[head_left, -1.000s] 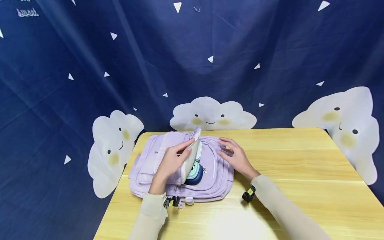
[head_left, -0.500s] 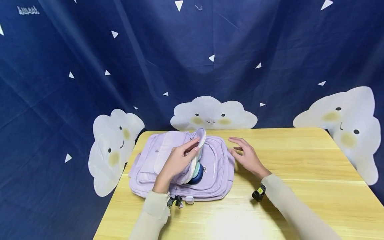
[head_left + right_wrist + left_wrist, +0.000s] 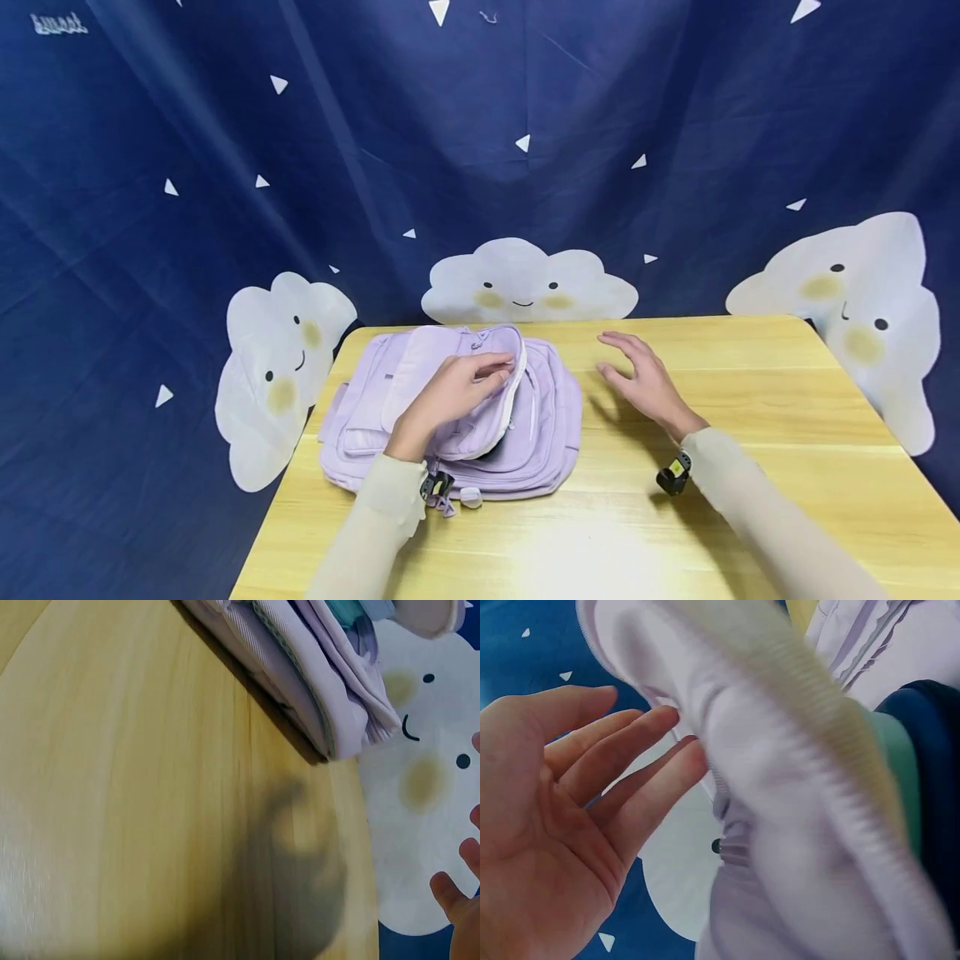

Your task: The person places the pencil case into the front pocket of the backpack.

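Observation:
A lilac backpack (image 3: 566,421) lies flat on the table. Its front pocket panel (image 3: 772,772), edged with a pale zip, is partly folded back. My left hand (image 3: 453,392) is over this panel, its fingers loosely extended. In the left wrist view, the fingertips of my left hand (image 3: 562,810) are right at the panel's outer side. Behind the panel, a mint and dark blue rounded case (image 3: 900,742) shows, mostly hidden in the head view. My right hand (image 3: 647,385) hovers to the right of the backpack with relaxed fingers, holding nothing.
The wooden table (image 3: 750,467) reaches to a dark blue curtain (image 3: 585,100) printed with white clouds and triangles. A pale zip-pull tag (image 3: 471,497) hangs at the backpack's near edge. Each wrist wears a small black camera (image 3: 675,472).
The pocket panel has swung to the right, covering most of the case and the pale box seen earlier. My left hand has moved right with it. My right hand has drawn away rightward from the backpack.

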`<state>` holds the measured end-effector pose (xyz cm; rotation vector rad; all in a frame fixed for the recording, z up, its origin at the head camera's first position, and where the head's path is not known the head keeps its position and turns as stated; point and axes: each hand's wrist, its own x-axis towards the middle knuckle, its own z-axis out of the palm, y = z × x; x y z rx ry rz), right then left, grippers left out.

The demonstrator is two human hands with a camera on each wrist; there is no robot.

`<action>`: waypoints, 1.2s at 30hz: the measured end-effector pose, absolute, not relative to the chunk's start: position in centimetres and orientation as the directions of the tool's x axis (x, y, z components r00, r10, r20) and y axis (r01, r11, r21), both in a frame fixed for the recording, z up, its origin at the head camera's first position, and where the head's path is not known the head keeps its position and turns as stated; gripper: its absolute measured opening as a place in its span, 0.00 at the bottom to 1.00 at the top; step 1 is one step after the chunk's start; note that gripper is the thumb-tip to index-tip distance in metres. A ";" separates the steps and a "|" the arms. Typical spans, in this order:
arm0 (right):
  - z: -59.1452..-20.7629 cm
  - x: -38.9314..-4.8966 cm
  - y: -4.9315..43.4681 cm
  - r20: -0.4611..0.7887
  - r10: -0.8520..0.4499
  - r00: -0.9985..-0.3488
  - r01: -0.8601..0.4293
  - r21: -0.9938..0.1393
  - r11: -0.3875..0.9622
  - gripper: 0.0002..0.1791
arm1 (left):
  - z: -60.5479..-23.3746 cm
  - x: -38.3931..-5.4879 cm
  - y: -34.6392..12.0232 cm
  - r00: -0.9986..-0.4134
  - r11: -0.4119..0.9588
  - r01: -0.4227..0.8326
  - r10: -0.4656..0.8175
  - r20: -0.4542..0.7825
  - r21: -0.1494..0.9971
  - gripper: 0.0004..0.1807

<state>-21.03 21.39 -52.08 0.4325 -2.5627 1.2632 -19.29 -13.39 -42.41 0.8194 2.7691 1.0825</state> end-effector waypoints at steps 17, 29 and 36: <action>-51.5 -21.3 25.6 0.238 -0.132 -0.962 -0.260 -0.661 0.704 0.39 | -43.3 -18.9 -11.8 -0.767 0.768 0.585 0.629 -0.130 0.262 0.31; -50.7 -22.1 27.5 0.220 -0.103 -0.970 -0.217 -0.594 0.775 0.42 | -43.2 -19.5 -10.2 -0.784 0.815 0.576 0.574 -0.236 0.068 0.31; -50.0 -22.8 28.3 0.155 -0.103 -0.982 -0.172 -0.536 0.827 0.46 | -43.2 -19.8 -8.9 -0.793 0.816 0.574 0.535 -0.291 -0.064 0.31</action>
